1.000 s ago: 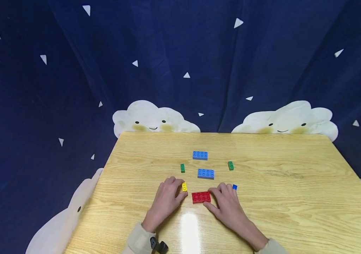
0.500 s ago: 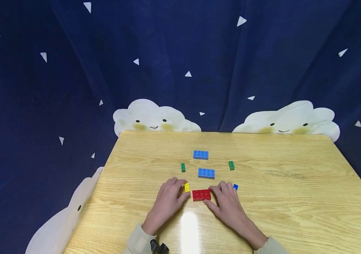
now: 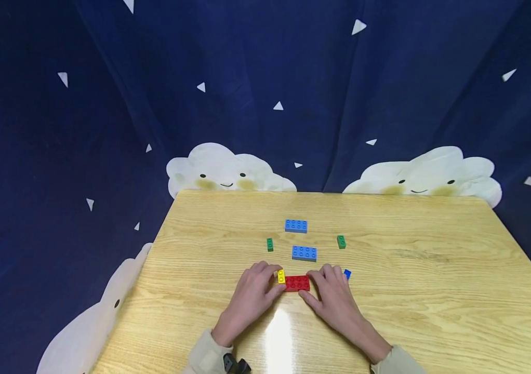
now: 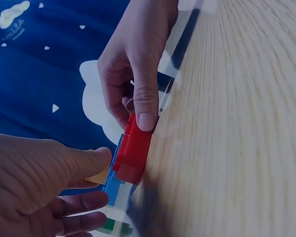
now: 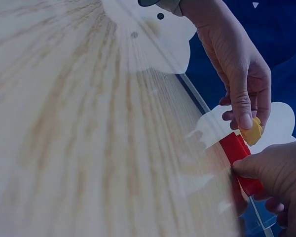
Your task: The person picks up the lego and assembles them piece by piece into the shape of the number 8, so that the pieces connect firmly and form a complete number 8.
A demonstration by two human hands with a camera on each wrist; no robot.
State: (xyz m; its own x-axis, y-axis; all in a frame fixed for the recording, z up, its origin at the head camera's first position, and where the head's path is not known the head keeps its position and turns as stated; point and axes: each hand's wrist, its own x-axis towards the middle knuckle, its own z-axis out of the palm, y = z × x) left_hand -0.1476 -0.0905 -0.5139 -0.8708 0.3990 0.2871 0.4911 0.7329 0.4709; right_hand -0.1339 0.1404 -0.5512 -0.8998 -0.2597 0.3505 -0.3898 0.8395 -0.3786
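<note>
Between thumb and forefinger, my left hand (image 3: 252, 292) pinches a small yellow toy brick (image 3: 281, 276). In the right wrist view that yellow brick (image 5: 251, 132) is raised, close over the end of the red brick (image 5: 233, 146). The longer red brick (image 3: 297, 283) lies on the table, and my right hand (image 3: 335, 300) grips its right end with thumb and fingers. From the left wrist view, the right thumb presses the near side of the red brick (image 4: 134, 150). A small blue brick (image 3: 347, 274) sits just beyond the right fingers, partly hidden by them.
Two blue bricks, a far one (image 3: 295, 226) and a nearer one (image 3: 304, 253), lie beyond the hands. A green brick (image 3: 270, 244) is left of them and another green brick (image 3: 341, 242) right. The wooden table (image 3: 415, 249) ends at a dark blue curtain (image 3: 247, 78).
My left hand has moved right with the yellow brick, from beside the red brick to its left end. The right hand keeps its grip on the red brick.
</note>
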